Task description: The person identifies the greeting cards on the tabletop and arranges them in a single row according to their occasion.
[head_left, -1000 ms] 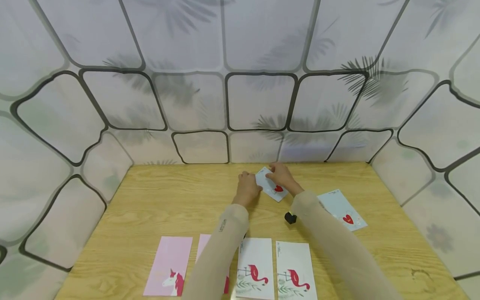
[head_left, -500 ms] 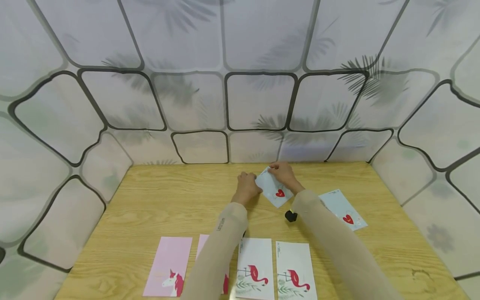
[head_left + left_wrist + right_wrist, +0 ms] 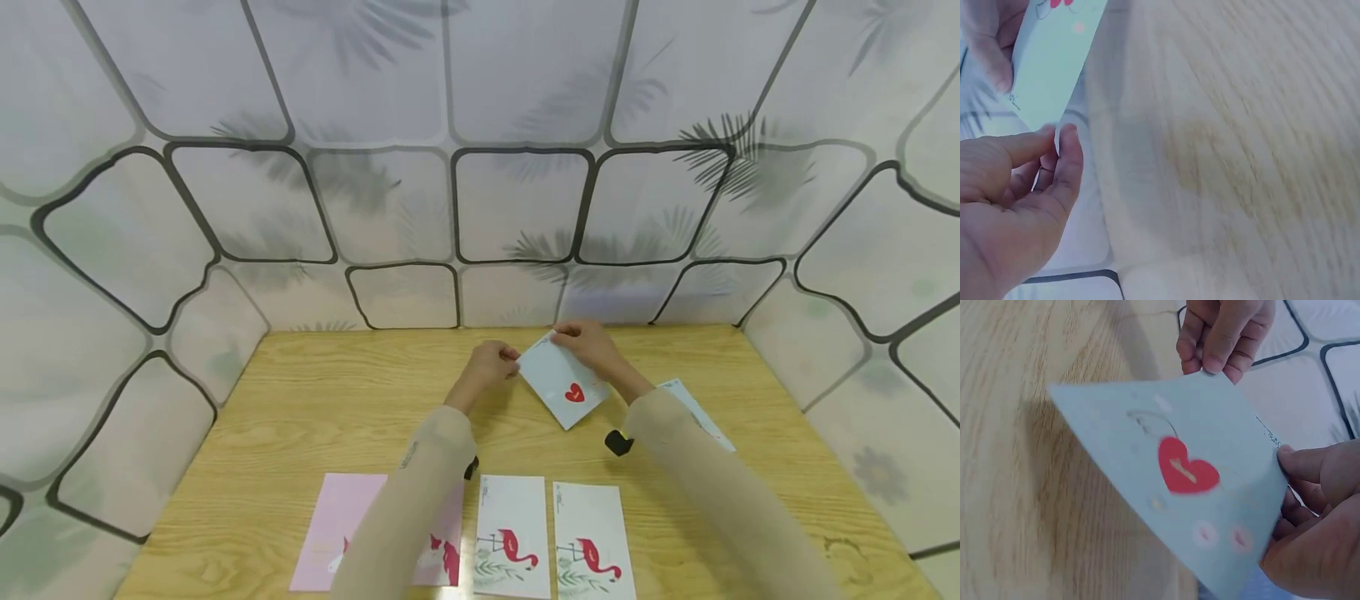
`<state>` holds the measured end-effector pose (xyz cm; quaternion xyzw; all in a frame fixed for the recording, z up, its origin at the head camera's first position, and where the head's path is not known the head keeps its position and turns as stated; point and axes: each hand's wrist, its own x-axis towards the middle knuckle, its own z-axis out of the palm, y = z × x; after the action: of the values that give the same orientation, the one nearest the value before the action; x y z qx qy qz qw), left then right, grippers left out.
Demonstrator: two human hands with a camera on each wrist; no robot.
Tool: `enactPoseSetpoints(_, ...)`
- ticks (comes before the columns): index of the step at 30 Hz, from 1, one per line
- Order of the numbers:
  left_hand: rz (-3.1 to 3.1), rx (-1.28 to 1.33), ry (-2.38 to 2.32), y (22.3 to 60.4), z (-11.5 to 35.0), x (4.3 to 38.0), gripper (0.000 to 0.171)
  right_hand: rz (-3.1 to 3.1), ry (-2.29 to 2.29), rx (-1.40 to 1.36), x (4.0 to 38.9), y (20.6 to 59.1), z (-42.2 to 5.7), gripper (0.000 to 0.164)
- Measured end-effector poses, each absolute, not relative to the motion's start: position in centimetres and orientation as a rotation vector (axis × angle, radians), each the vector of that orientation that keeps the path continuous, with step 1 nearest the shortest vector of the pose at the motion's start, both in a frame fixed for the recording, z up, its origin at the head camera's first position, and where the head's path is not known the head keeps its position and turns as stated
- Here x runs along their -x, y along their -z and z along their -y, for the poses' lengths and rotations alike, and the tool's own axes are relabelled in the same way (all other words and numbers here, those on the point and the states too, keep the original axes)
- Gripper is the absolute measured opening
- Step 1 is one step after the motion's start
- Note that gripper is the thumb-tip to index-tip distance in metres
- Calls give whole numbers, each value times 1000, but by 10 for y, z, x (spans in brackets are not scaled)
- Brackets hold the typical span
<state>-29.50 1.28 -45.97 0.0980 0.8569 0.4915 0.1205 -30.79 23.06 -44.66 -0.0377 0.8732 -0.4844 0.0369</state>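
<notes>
A pale blue card (image 3: pixel 558 383) with a red heart is held up at an angle over the back of the table. My right hand (image 3: pixel 596 350) pinches its upper edge, thumb on the printed side, as the right wrist view shows. One corner of the same card (image 3: pixel 1060 69) lies between the thumb and forefinger of my left hand (image 3: pixel 1022 187). In the head view the left hand (image 3: pixel 487 371) is just left of that card. A second heart card (image 3: pixel 701 417) lies on the table to the right, partly covered by the right sleeve.
Two white flamingo cards (image 3: pixel 513 533) lie side by side at the front of the wooden table (image 3: pixel 322 408). Left of them are pink unicorn cards (image 3: pixel 337 508), partly under the left sleeve. A patterned cloth wall (image 3: pixel 517 208) stands along the back and sides.
The heart card has shifted right and shows more of its face. My right hand has moved right with it, and the right sleeve now covers more of the second heart card.
</notes>
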Motion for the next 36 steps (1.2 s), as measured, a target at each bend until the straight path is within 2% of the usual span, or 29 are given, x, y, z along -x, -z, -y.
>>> enactPoseSetpoints(5,-2407,-317,-1571,452,-10,290,16,-2619,1511,150,294,436,-242,31)
enactPoseSetpoints(13,-2305,-243,-1679,438,-10,278,17,-2546,1547,252,275,420,-253,38)
enactPoseSetpoints(21,-2048,-175,-1862,431,-9,267,20,-2442,1638,195,258,411,-261,34)
enactPoseSetpoints(36,-1984,-215,-1796,420,-16,244,20,-2351,1733,113,228,417,-276,30)
